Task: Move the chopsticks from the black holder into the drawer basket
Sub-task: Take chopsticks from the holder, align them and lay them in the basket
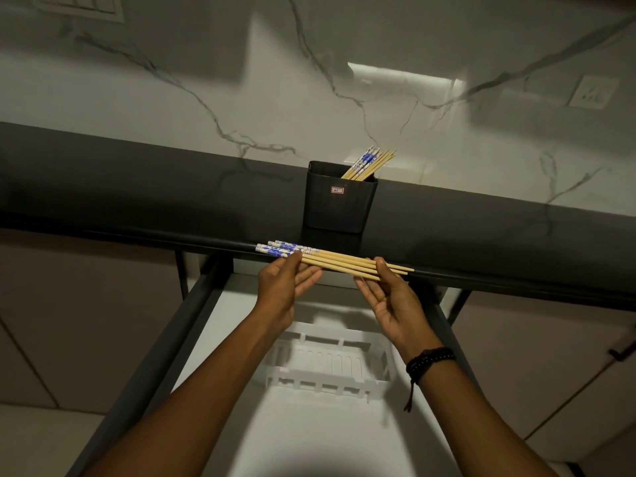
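Both of the person's hands hold a small bundle of chopsticks [339, 263] level and crosswise, in front of the dark front edge of the bench [137, 187] and above the open drawer [213, 339]. The left hand [287, 287] grips the end with the blue-and-white patterned handles: its thumb presses down on top of the sticks while the other fingers [309, 275] lie close together underneath them. The right hand [392, 297] takes the plain wooden tips, its thumb laid over the sticks and its fingers curled loosely beneath, palm turned up. A dark beaded bracelet [428, 361] with a hanging cord circles the right wrist. Behind the hands, the black holder [339, 201] stands upright on the bench near its front edge, with a small red-and-white sticker on its front face. More chopsticks [370, 163] of the same kind lean out of it toward the right rear corner, their patterned ends upward. Beyond the holder rises a white marble wall [309, 80] with grey veins. Below the hands, inside the drawer, sits a white slotted basket [327, 366], partly hidden by the two forearms; it lies well under the held bundle and nothing can be seen inside it. The drawer's floor is pale and its side rails are dark. Pale cabinet fronts [537, 356] flank the drawer on either side.
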